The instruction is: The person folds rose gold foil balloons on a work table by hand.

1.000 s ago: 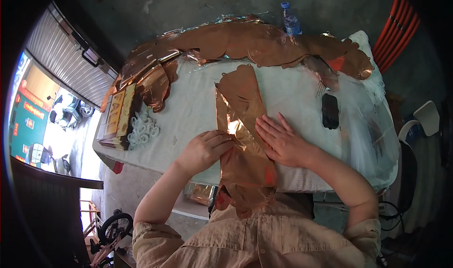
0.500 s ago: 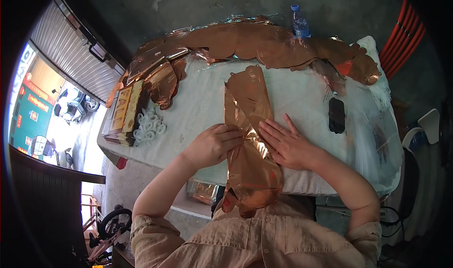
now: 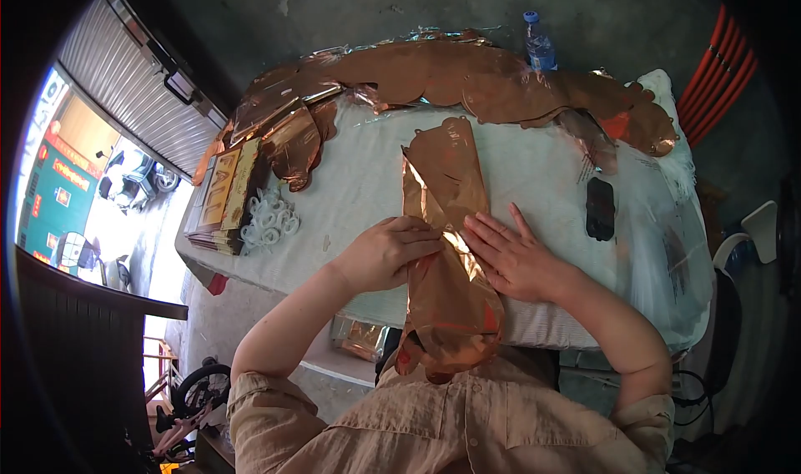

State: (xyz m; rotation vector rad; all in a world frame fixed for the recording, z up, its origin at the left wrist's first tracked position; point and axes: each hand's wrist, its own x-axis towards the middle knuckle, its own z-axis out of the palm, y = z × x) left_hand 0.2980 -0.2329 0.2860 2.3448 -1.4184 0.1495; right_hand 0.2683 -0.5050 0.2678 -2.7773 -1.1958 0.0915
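Note:
A copper-coloured foil sheet (image 3: 455,311), which looks like a flat foil balloon, lies lengthwise in front of me, its near end hanging over the table edge against my shirt. My left hand (image 3: 388,253) has its fingers closed on the foil's left edge at mid-length, with a fold pulled inward there. Flat beside the right edge, my right hand (image 3: 517,257) rests with fingers stretched out, the fingertips on the foil and the thumb apart. Creases run across the foil between both hands.
More copper foil pieces (image 3: 400,69) lie along the table's far side, near a water bottle (image 3: 538,44). Printed packets (image 3: 221,194) and white ribbon rings (image 3: 269,219) are at left. A black phone-like object (image 3: 599,209) and clear plastic bags (image 3: 659,249) are at right.
My left hand has shifted slightly right relative to my body, and the foil's middle looks narrower and more gathered. The right hand keeps its flat pose. The whole view has moved a little.

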